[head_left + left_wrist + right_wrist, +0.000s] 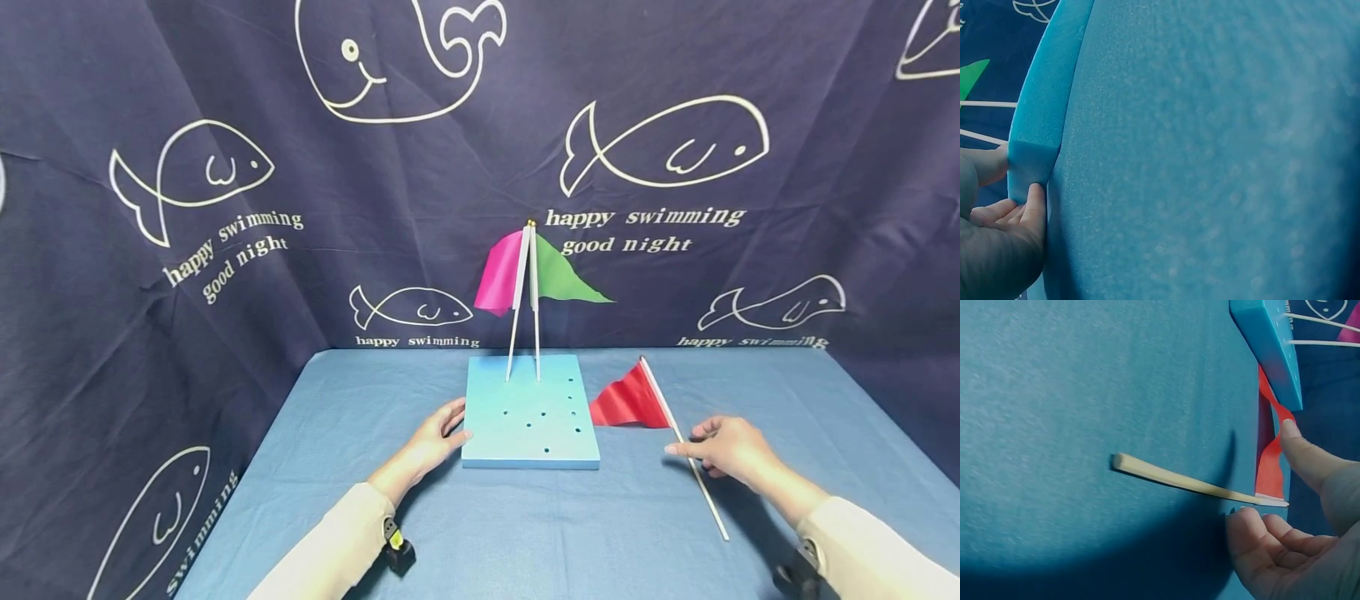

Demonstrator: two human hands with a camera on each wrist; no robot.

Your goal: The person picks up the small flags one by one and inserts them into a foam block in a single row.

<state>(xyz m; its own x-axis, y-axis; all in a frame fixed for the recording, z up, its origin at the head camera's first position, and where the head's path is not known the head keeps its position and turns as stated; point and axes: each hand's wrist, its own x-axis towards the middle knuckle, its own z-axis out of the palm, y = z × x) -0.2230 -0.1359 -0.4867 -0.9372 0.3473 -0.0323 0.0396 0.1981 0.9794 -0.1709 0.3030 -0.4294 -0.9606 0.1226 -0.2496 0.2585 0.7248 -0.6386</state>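
Observation:
A light blue foam board (495, 433) with several small holes lies on the table. My left hand (433, 437) holds its left edge; in the left wrist view the thumb is on the top face and the fingers (1034, 209) are against the side. Two white sticks rise from the board's far part, leaning together, with a pink flag (498, 273) and a green flag (562, 275). To the right a red flag (633, 398) lies on the table, its stick slanting toward me. My right hand (729, 448) hovers over that stick, thumb and fingers spread apart around it.
A blue cloth (525, 533) covers the table. Behind it hangs a dark blue curtain (420, 183) with white fish drawings and lettering. The red flag's tip lies close to the board's right side.

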